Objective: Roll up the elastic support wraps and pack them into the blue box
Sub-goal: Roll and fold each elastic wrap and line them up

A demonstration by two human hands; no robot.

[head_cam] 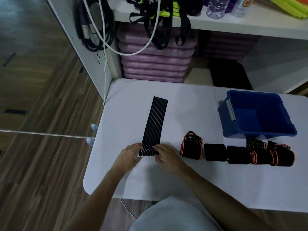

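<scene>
Striped wrap [154, 120] lies flat, near end pinched by both hands' fingers [140, 147].

Letter "G" on white bottle [241, 7]

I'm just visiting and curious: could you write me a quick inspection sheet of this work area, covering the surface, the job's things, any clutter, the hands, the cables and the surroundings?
Surface: white folding table, mostly bare.
Job's things: long black striped elastic wrap lying flat, near end starting to roll; five rolled wraps, three black with orange edges and two plain black, in a row; open blue plastic box, looks empty.
Clutter: nothing seen on the table.
Hands: left hand and right hand both pinch the wrap's near end.
Cables: black cables and white cable hanging from the shelf.
Surroundings: white shelf unit, stacked purple foam pads, black straps, bottles, wooden floor.
</scene>
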